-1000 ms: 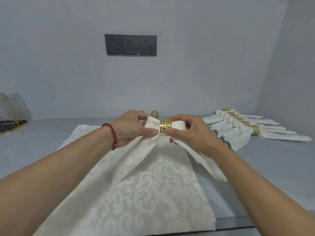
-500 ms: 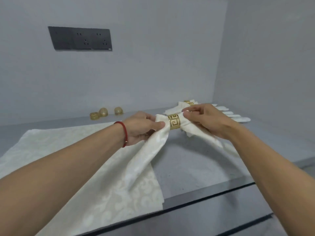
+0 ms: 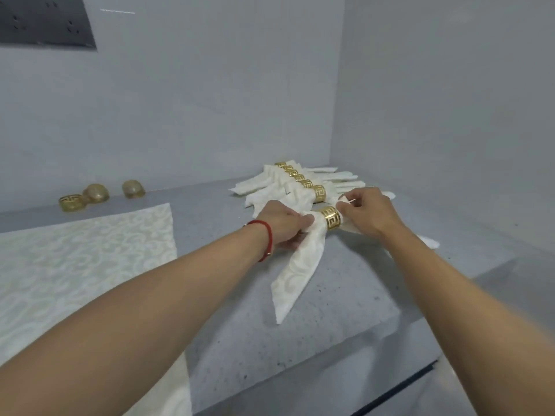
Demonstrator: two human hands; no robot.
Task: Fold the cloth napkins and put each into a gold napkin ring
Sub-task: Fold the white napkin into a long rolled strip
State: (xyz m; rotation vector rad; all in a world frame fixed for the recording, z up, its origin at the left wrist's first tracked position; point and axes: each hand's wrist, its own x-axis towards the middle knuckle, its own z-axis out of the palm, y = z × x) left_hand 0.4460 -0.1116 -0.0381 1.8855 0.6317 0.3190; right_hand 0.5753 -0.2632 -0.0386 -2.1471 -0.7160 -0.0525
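Note:
A folded white napkin (image 3: 300, 265) runs through a gold napkin ring (image 3: 330, 221). My left hand (image 3: 282, 225) grips the napkin just left of the ring. My right hand (image 3: 365, 213) pinches the napkin's other end right of the ring. The napkin's long tail hangs down toward the grey counter (image 3: 345, 295). Just behind lies a row of several ringed napkins (image 3: 300, 187). Flat unfolded napkins (image 3: 75, 256) lie in a stack at the left.
Three spare gold rings (image 3: 99, 195) stand by the back wall at the left. A dark socket panel (image 3: 45, 22) is on the wall. The side wall closes the right. The counter's front edge (image 3: 330, 355) runs diagonally below.
Both hands have carried the ringed napkin to the right, away from the flat stack, close to the row of ringed napkins. The view has turned right.

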